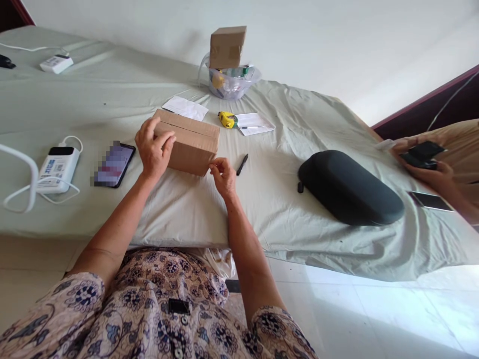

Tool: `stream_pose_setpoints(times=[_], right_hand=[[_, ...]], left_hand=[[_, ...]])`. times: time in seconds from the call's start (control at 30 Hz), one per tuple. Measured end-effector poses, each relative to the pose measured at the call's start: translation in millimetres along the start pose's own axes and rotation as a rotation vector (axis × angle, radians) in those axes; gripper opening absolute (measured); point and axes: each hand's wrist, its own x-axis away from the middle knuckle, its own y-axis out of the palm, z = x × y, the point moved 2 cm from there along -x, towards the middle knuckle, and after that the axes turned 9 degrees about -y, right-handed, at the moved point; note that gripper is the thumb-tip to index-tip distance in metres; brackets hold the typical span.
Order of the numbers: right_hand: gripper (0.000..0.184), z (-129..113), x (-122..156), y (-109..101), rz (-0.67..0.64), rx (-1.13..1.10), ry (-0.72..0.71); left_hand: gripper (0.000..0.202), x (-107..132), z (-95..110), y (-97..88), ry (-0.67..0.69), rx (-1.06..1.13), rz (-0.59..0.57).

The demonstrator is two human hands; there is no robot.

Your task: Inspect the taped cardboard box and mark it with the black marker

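Note:
A brown cardboard box (pixel 192 144) sits at an angle on the cloth-covered table, its top flaps meeting along a seam. My left hand (pixel 152 148) grips the box's left end, fingers bent over the top and front edges. At the lower right front corner, the thumb and forefinger of my right hand (pixel 223 174) are pinched together against the cardboard. Whether a bit of tape lies between them is too small to see. A black pen (pixel 242 164) lies just right of my right hand. Left of my left hand is a phone (pixel 114 165) with a lit, blurred screen.
Behind the box are a yellow tape measure (pixel 227 119), white papers (pixel 185 107), and a clear basket (pixel 234 87) with a second cardboard box (pixel 227 47) on top. A black case (pixel 352 187) lies right. White power banks (pixel 58 169) with cables stand left. Another person's hands (pixel 430 164) hold a dark object.

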Motion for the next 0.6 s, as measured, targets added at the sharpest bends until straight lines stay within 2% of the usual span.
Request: stream_pose_setpoints(times=[0.13,0.3,0.37,0.47,0.6], right_hand=[[0.020,2,0,-1,0.020,0.000,0.005],[0.019,11,-1,-9,0.078,-0.019,0.047],[0.019,18,-2,-15,0.132,-0.021,0.051],[0.023,29,-3,-22,0.206,-0.027,0.056],[0.025,36,-2,-23,0.252,0.007,0.074]], left_hand=[[0.048,4,-27,-3.7,-0.103,0.127,0.056],[0.067,15,-46,12.2,-0.216,0.330,0.003],[0.064,20,-45,17.6,-0.248,0.346,-0.020],[0.046,26,-36,20.6,-0.253,0.321,-0.052],[0.031,32,-24,18.3,-0.233,0.303,-0.033]])
